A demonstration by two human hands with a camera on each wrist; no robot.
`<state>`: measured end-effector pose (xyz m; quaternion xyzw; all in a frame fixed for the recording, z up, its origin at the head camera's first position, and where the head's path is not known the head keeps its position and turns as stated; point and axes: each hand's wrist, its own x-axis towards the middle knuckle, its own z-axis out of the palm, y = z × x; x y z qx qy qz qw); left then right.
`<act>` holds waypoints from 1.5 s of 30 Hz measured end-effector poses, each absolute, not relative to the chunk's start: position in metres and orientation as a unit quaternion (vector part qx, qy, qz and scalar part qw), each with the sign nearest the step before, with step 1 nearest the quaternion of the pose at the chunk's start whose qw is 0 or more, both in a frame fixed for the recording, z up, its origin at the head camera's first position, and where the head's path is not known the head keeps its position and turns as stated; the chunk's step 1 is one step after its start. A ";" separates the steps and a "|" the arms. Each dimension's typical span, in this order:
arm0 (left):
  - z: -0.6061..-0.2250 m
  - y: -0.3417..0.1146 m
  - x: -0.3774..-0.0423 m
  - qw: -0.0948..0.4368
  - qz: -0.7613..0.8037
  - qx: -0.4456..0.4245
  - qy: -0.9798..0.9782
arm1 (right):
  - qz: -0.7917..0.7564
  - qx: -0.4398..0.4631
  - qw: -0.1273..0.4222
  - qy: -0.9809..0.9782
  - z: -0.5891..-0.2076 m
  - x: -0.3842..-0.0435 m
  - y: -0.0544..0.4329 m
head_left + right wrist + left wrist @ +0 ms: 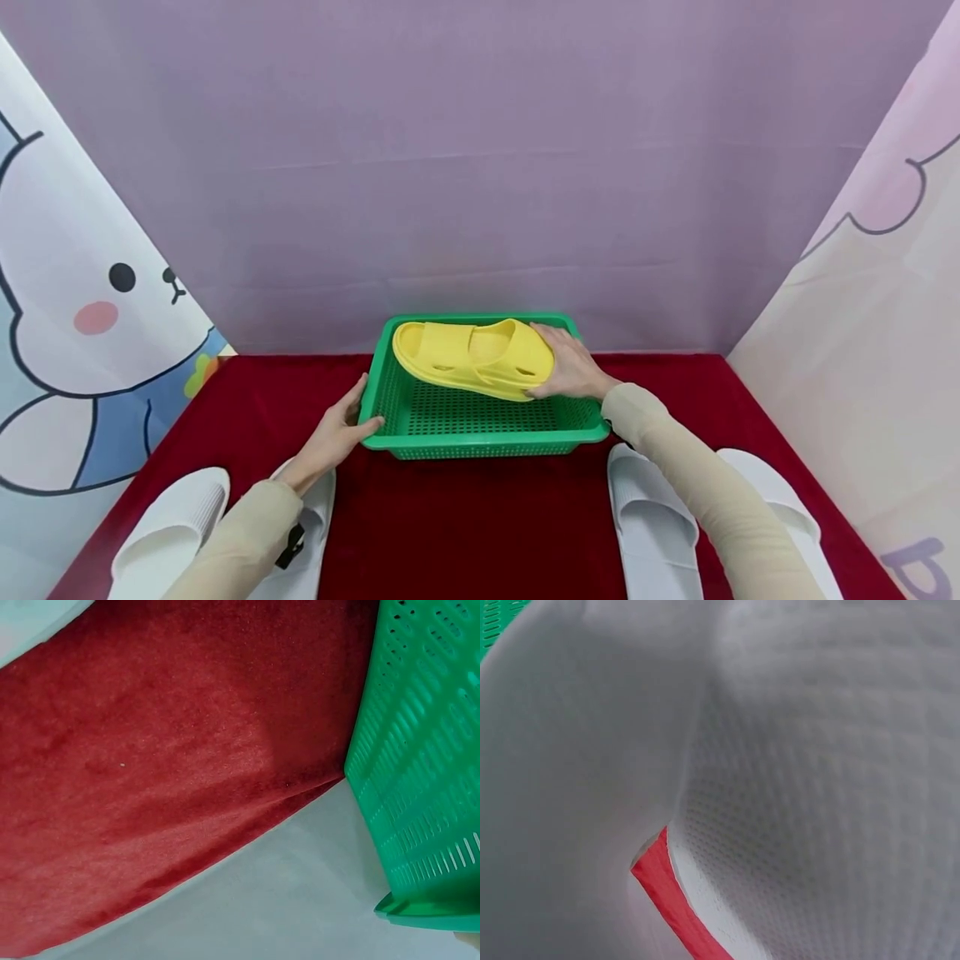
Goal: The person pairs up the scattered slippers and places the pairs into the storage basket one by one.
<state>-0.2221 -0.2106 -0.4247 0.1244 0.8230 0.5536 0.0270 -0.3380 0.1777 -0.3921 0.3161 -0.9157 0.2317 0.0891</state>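
Observation:
A yellow slipper with cut-out slots lies slanted over the back half of a green plastic basket. My right hand grips its right end, thumb at the front side and fingers behind. At the basket's left front corner, my left hand holds the rim, thumb over the edge and fingers along the outer side. The left wrist view is filled by a white slipper close up, hiding that hand. In the right wrist view the basket's slotted wall shows at the right.
White slippers stand on the red cloth: one at far left, one under my left forearm, two by my right forearm, the inner one and outer one. A purple curtain hangs behind the basket.

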 end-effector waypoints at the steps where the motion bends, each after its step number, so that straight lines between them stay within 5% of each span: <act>1: -0.424 -0.211 -0.222 0.026 0.555 0.125 0.822 | 0.231 0.318 0.092 -0.915 -0.392 -0.339 0.178; 17: -0.424 -0.209 -0.227 0.030 0.567 0.120 0.814 | 0.334 0.223 0.016 -0.916 -0.384 -0.340 0.183; 45: -0.395 -0.209 -0.229 -0.003 0.522 0.105 0.847 | 0.309 0.231 0.047 -0.921 -0.367 -0.326 0.193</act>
